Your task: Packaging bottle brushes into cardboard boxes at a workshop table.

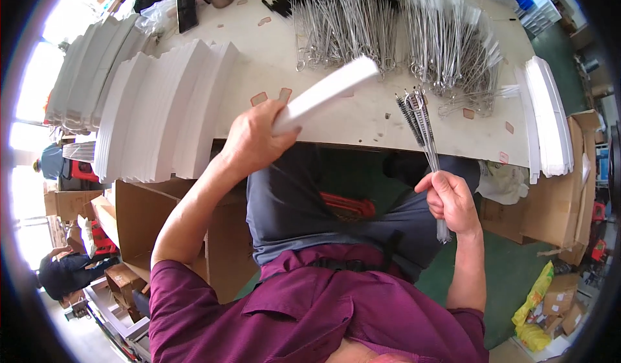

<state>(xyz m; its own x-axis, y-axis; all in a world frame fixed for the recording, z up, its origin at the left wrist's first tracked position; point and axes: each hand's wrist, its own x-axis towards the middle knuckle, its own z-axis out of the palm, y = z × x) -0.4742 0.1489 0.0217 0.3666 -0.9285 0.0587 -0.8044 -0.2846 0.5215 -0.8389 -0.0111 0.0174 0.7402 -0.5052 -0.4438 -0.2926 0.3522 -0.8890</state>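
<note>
Above the near edge of the tabletop (362, 120), a long white paper sleeve (326, 93) is held up at a slant by the left hand (255, 140); its grip is closed around the sleeve's lower end, while the upper end reaches out over the tabletop. Below the edge, in front of the lap, a small bundle of thin wire brushes (422, 127) is clasped by the right hand (451, 201), the grip being shut tight around the stems. The bristled tips are pointed up over the tabletop, and the wire ends are seen sticking out beneath the fist. The sleeve and the bundle are kept well apart.

Farther back on the tabletop, a large heap of wire brushes (401, 33) is spread out, dark-bristled ones at the left and white-bristled ones at the right. Stacks of white paper sleeves (162, 107) are fanned along the left side, and another stack (550, 117) is laid at the right edge. Brown cardboard boxes (139, 224) are seen below at the left.
</note>
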